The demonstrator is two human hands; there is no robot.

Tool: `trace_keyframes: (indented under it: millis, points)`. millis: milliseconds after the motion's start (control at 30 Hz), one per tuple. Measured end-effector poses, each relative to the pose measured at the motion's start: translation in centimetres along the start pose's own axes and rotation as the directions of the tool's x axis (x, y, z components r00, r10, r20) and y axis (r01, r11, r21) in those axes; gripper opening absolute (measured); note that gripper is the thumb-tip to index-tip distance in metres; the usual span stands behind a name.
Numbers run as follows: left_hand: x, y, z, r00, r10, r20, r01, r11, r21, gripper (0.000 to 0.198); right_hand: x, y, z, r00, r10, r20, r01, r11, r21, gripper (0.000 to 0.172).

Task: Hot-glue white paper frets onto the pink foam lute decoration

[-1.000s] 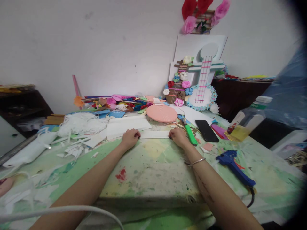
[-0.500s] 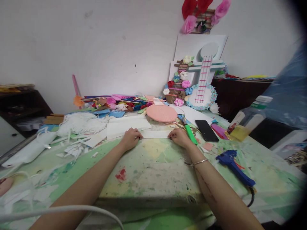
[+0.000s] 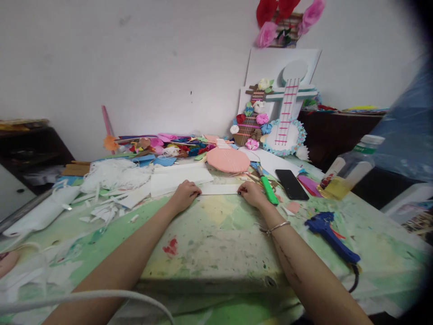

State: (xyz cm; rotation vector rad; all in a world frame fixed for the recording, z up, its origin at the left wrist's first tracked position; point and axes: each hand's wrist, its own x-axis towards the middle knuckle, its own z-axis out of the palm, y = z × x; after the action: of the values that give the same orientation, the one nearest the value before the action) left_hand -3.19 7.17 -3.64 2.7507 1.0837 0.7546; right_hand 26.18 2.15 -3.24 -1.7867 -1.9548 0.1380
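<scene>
A narrow white paper strip (image 3: 219,189) lies across the table between my hands. My left hand (image 3: 185,195) pinches its left end, fingers closed. At the right end, the closed fingers of my right hand (image 3: 251,194) hold the strip. Just behind it sit a larger white paper sheet (image 3: 179,177) and a salmon-pink paper instrument shape (image 3: 227,159) with white strings. A green-handled cutter (image 3: 269,189) rests right beside my right hand.
Right of the cutter are a black phone (image 3: 291,184), a blue glue gun (image 3: 333,237) and a bottle of yellow liquid (image 3: 350,174). White paper scraps (image 3: 107,210) lie left. A white cable (image 3: 101,294) crosses the lower left foreground.
Both hands keep their hold on the strip. My right hand and wrist have shifted very slightly to the left.
</scene>
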Motion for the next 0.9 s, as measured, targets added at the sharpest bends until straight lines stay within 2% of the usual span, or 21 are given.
trace_keyframes:
  millis: [233, 567, 900]
  points:
    - [0.2, 0.3, 0.1, 0.999, -0.023, 0.022, 0.024, 0.999, -0.023, 0.019, -0.1, -0.3, -0.1, 0.999, 0.046, -0.007, -0.046, 0.999, -0.010, 0.024]
    - [0.5, 0.1, 0.1, 0.984, -0.169, 0.050, 0.168, 0.986, 0.026, 0.017, 0.2, 0.3, 0.4, 0.993, 0.115, -0.017, -0.114, 0.992, 0.048, 0.021]
    - [0.8, 0.4, 0.2, 0.926, -0.375, 0.042, 0.366, 0.919, 0.146, 0.015, 0.6, 1.0, 1.1, 0.990, 0.130, -0.050, -0.124, 0.985, 0.121, 0.017]
